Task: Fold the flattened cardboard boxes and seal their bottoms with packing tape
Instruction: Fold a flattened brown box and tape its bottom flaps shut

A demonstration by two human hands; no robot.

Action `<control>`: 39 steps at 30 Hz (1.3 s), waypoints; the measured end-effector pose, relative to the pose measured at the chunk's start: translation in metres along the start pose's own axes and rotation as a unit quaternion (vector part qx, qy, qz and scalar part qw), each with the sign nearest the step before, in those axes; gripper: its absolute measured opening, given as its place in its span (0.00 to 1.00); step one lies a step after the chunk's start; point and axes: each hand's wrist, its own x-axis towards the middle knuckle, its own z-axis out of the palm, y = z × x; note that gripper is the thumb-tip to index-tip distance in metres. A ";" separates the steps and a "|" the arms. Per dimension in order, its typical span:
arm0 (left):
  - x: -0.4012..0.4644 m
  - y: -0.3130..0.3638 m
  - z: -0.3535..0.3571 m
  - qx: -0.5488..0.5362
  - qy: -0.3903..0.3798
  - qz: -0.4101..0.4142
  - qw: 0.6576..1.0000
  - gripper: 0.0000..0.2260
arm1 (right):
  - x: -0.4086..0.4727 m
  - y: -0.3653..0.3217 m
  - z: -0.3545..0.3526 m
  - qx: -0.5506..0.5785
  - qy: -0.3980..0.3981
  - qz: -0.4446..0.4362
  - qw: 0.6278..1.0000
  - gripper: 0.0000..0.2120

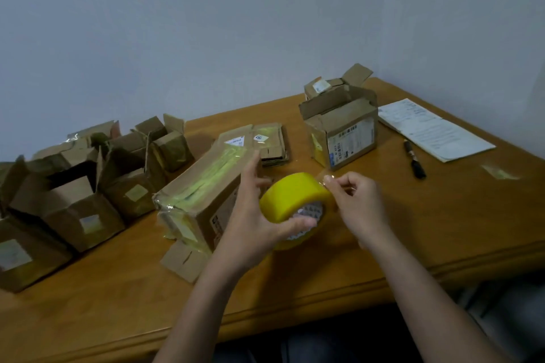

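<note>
The free end of clear tape is pinched between the thumb and fingertips of the right hand [358,203], while the yellow roll of packing tape [296,208] is gripped by the left hand [256,224], thumb curled across its core, just above the wooden table [442,230]. The long brown cardboard box [206,186] is lying beside the roll, behind the left hand. If the pinch slips, the thin film is likely to snap back onto the roll or fold onto itself and be wasted.

Bare table [124,298] lies open along the near edge, while the taped long box [203,186] blocks the middle, a cluster of folded boxes [88,180] crowds the left, and an open box [342,130], pen [414,158] and papers [433,130] occupy the right.
</note>
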 end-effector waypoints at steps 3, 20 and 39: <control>-0.006 -0.027 0.009 0.017 -0.025 -0.023 0.999 0.44 | 0.005 0.000 0.001 0.086 -0.012 0.094 0.992 0.14; 0.022 0.019 0.014 0.377 -0.004 0.047 0.925 0.30 | 0.038 0.036 -0.045 -0.269 -0.011 0.060 0.961 0.11; 0.012 0.012 -0.048 0.208 0.229 0.159 0.937 0.13 | 0.031 -0.007 -0.031 -0.374 0.135 -0.004 0.918 0.46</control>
